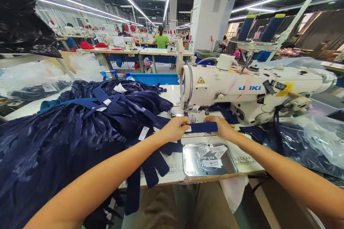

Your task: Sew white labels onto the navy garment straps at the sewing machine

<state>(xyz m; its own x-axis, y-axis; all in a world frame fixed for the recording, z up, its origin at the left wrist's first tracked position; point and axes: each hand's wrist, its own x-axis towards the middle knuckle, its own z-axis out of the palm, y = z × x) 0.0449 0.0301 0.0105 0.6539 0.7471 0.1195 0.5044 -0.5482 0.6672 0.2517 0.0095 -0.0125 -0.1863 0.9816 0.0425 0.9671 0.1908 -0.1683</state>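
Note:
My left hand (176, 128) is closed on a navy fabric strip (203, 127), with a bit of white label showing by the thumb. At the strip's right end, my right hand (219, 126) grips it too, its fingertips partly behind the cloth. Both hands are just in front of the needle area of a white sewing machine (225, 82). Below them, a shiny metal tray (189, 166) holds several white printed labels (212, 162). Left of my hands lies a large heap of navy strips (107, 128), some with white labels on them.
Clear plastic bags (317, 139) with dark cloth lie at the right. Two navy thread cones (272, 28) stand above the machine. A black plastic bag (24, 14) hangs at upper left. Farther off, a person in a green top (161, 39) sits among other sewing tables.

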